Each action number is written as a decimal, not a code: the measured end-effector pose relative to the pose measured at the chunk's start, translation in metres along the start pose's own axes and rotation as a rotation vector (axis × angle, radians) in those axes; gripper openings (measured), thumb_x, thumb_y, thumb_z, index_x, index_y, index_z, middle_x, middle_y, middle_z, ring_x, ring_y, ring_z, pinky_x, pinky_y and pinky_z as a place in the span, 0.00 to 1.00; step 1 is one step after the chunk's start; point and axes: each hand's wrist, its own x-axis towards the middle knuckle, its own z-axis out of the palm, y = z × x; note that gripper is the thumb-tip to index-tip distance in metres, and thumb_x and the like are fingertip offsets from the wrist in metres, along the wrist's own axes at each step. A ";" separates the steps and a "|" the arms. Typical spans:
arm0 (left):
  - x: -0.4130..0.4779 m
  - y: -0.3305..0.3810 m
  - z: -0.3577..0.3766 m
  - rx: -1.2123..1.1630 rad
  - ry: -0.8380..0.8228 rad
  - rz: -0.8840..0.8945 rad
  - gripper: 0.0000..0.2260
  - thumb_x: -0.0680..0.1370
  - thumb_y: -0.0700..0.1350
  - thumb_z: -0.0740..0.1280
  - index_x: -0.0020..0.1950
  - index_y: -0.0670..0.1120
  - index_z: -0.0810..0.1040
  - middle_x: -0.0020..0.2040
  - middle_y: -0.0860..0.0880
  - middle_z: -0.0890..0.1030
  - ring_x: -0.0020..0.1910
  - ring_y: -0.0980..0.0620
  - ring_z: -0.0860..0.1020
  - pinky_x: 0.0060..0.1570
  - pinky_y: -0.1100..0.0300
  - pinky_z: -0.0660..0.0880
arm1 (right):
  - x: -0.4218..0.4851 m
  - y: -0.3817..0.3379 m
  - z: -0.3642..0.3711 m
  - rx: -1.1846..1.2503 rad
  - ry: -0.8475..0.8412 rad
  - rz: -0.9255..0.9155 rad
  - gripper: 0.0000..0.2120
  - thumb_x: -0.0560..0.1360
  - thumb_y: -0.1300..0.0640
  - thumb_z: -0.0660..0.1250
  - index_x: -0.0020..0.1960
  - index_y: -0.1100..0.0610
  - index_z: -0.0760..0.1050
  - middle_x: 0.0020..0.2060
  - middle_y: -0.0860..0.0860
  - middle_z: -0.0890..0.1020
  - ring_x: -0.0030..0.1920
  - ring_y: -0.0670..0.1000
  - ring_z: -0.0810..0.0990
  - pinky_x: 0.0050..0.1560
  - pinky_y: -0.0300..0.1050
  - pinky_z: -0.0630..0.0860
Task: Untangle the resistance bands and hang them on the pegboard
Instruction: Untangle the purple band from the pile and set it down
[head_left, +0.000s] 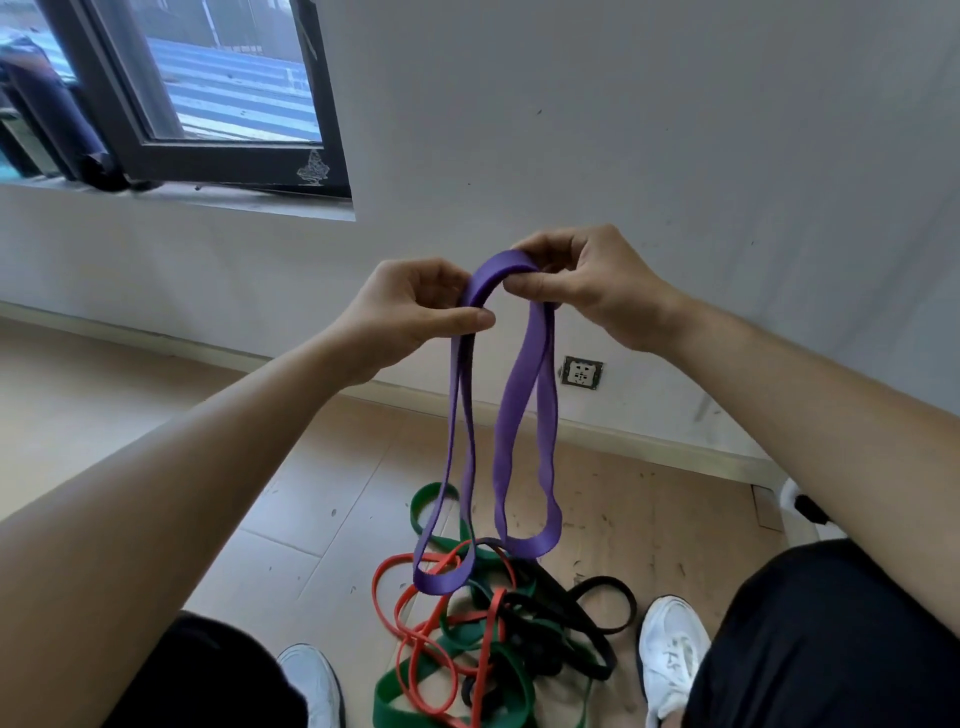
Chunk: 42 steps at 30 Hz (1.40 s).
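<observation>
Your left hand and right hand both pinch the top of the purple band, doubled and hanging clear above the floor tangle. Its lower loops dangle near that pile; lower them and they may snag again.

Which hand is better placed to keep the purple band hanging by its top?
Probably the right hand: its fingers pinch the purple band at its top fold; the left hand grips lower.

green band cut by bottom edge, window cropped at top
</observation>
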 end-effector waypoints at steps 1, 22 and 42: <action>0.000 0.000 -0.002 -0.021 0.005 0.007 0.21 0.66 0.47 0.79 0.56 0.41 0.82 0.47 0.44 0.87 0.46 0.48 0.86 0.50 0.57 0.82 | -0.001 0.001 -0.001 -0.015 -0.016 0.011 0.09 0.73 0.59 0.76 0.53 0.56 0.83 0.39 0.47 0.84 0.39 0.44 0.80 0.42 0.37 0.76; -0.003 -0.016 0.064 -0.031 0.058 -0.001 0.41 0.66 0.50 0.83 0.75 0.52 0.68 0.59 0.52 0.82 0.57 0.56 0.82 0.55 0.60 0.81 | -0.006 -0.019 -0.013 0.172 0.076 -0.077 0.12 0.75 0.63 0.73 0.58 0.59 0.81 0.45 0.54 0.86 0.44 0.53 0.86 0.46 0.46 0.82; 0.010 -0.044 0.043 0.195 -0.102 -0.090 0.10 0.74 0.40 0.77 0.52 0.41 0.81 0.45 0.36 0.82 0.43 0.39 0.83 0.50 0.43 0.81 | -0.024 0.039 -0.101 0.583 0.354 0.156 0.08 0.79 0.57 0.67 0.56 0.57 0.80 0.48 0.50 0.83 0.44 0.47 0.83 0.51 0.46 0.81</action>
